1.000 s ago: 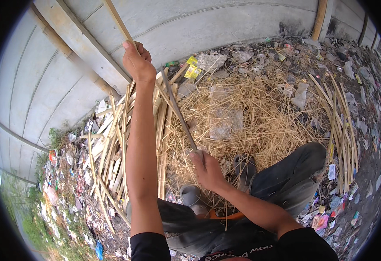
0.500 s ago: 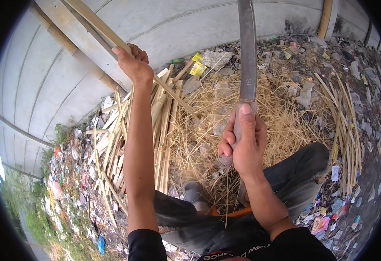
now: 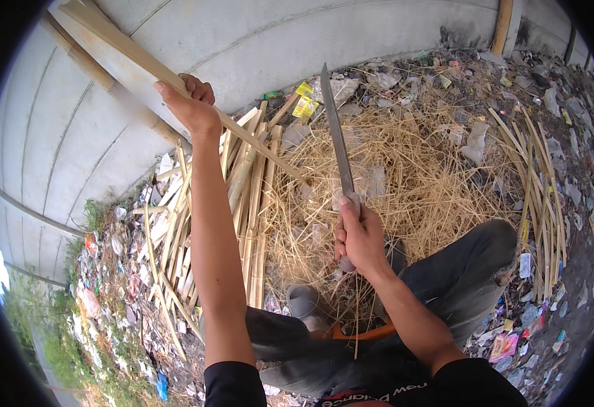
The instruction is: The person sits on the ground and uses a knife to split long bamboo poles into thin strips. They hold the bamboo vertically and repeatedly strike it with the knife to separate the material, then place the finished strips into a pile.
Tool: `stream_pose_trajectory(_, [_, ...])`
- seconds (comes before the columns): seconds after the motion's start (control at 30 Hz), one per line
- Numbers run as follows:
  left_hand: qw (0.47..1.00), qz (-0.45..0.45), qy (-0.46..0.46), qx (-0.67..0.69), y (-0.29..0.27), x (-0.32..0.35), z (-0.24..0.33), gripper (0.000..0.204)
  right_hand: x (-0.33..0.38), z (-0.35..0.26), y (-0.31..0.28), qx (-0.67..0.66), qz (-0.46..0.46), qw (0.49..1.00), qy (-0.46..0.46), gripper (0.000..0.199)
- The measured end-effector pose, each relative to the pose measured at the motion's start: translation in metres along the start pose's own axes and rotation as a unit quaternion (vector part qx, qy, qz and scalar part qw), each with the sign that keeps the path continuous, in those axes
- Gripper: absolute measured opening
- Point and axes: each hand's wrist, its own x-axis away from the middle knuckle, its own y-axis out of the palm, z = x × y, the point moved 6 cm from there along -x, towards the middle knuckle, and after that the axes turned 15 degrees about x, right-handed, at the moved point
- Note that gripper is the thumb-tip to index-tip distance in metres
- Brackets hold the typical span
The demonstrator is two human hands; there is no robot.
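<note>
My left hand is raised at the upper left with its fingers wrapped around a long split bamboo strip. The strip slants from the top left down toward the shavings, its lower end near the middle of the view. In my right hand is the handle of a machete, thumb along the top. Its long dark blade points up and slightly left, to the right of the strip and apart from it. Below both hands lies a heap of thin bamboo shavings.
A pile of split bamboo lies left of the shavings, and thinner strips lie at the right. Beyond is a grey panel wall with a bamboo pole. Litter covers the ground. An orange curved piece is by my legs.
The machete has moved left and down, and its blade now tilts left with the tip in view. My left hand has shifted slightly left with the bamboo strip.
</note>
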Motion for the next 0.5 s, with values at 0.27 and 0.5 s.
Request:
stream_pose_trajectory(0.27, [0.998,-0.05,-0.036,0.023,0.007,-0.001,-0.008,0.068,0.014,-0.035,0.04,0.074,0.026,0.952,-0.296,0.029])
stream_pose_trajectory(0.5, [0.996,-0.046,-0.056,0.044,-0.042,0.014,-0.022,0.079,-0.006,-0.017,0.016,0.074,-0.032,0.997,0.017,0.031])
